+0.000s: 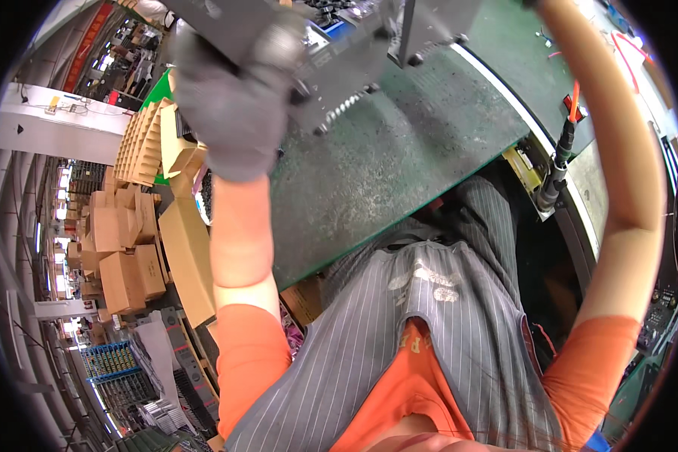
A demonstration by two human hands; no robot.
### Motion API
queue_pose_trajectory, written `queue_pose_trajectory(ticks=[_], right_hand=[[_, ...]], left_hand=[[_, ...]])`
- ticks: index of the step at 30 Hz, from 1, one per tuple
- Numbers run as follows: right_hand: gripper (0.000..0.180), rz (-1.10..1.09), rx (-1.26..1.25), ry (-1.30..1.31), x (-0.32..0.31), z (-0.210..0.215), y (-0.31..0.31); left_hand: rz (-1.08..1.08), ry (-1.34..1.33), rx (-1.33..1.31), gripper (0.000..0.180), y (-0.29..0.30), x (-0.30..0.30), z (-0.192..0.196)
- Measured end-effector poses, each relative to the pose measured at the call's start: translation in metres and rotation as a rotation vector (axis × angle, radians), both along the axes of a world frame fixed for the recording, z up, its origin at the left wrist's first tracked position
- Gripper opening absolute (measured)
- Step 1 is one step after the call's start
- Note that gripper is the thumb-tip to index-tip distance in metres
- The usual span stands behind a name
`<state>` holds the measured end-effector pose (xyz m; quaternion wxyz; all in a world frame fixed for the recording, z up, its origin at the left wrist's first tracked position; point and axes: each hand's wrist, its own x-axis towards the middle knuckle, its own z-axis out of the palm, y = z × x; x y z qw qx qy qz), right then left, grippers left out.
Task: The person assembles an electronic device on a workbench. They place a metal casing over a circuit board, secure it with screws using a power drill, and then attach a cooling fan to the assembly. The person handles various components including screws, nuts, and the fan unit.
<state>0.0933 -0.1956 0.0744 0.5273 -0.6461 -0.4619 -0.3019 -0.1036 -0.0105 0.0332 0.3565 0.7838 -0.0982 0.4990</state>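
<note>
My left hand (237,105), in a grey glove and blurred by motion, is raised over the left side of the green worktable (399,151). Its fingers are closed around a dark grey flat panel (222,26), cut off by the upper edge. Just right of that hand, dark grey casing parts (346,75) with black knobs along their edges stand on the table. A row of small white pieces runs along the nearer one. My right arm reaches far up on the right; only a bit of my dark-gloved right hand (533,3) shows, its fingers out of view.
A black power screwdriver (556,177) with an orange hose stands at the table's right edge, beside a pale rail (497,83). Cardboard boxes (124,248) and a yellowish divider insert (139,143) are on the left. A blue tray (339,30) lies behind the casing parts.
</note>
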Motion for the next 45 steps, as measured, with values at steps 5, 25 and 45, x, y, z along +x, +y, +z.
queue_pose_trajectory(ticks=[5, 25, 45], right_hand=[[0.081, -0.021, 0.012, 0.246, -0.027, -0.125, 0.015], [0.074, -0.331, -0.288, 0.346, -0.101, -0.266, -0.068], [0.029, 0.031, -0.389, 0.415, -0.077, -0.226, -0.054]], left_hand=[[0.03, 0.113, 0.522, 0.022, 0.006, -0.054, -0.05], [0.253, 0.622, 0.28, 0.053, 0.025, -0.119, -0.188], [0.221, 0.835, 0.259, 0.019, 0.004, -0.082, -0.214]])
